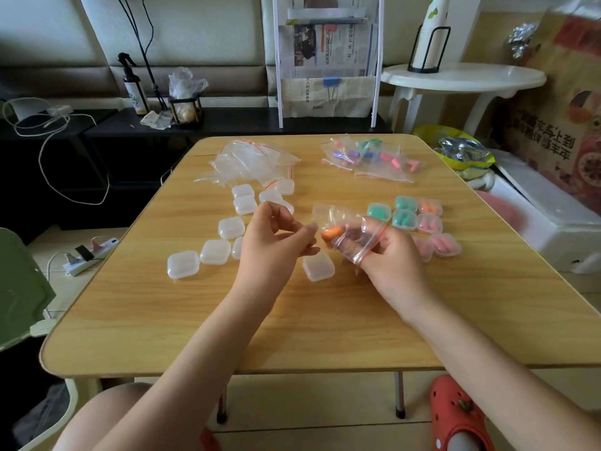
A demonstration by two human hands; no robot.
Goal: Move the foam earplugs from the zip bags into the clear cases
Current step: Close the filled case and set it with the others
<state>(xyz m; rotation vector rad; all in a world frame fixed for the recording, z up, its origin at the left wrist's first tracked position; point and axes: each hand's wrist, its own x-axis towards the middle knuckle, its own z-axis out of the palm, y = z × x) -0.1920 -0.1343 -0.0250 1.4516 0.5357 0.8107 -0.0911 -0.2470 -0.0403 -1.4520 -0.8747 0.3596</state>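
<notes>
Head view shows both hands raised just above the wooden folding table (292,320), working one small zip bag (344,229) between them. The right hand (390,265) has its fingers pushed inside the bag mouth, closed around the film, with an orange foam earplug (330,234) showing near the fingertips. The left hand (276,242) is pinched together on the bag's opposite edge, as far as I can tell. Foam this light should squash easily and spring back, so a gentle pinch around its middle should do; the thin film is slippery and likely to cling. An empty clear case (318,266) lies closed just under the hands. Filled cases (413,222) sit to the right, full bags (370,157) at the far right, emptied bags (253,161) at the far left.
</notes>
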